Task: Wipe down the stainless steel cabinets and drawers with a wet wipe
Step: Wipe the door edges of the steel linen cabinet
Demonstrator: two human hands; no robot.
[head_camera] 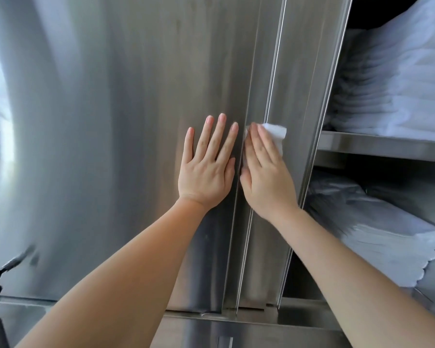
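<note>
1. A linen or supply storeroom of an institutional kind, perhaps clinical or commercial; which exactly cannot be told.
2. Brushed stainless steel cabinet door [136,121] fills the view.
3. Open steel shelf [382,146] at the right edge carries stacked folded white linens [399,91].
4. Below it lie bagged white packs [377,232].

Door [116,136]: fills the left and centre of the frame.
Left hand [206,169]: flat on the door, centre.
Right hand [266,177]: just right of it, on the wipe [276,133].
Shelves [377,146]: right of frame, holding stacked cloths [397,89].
</note>
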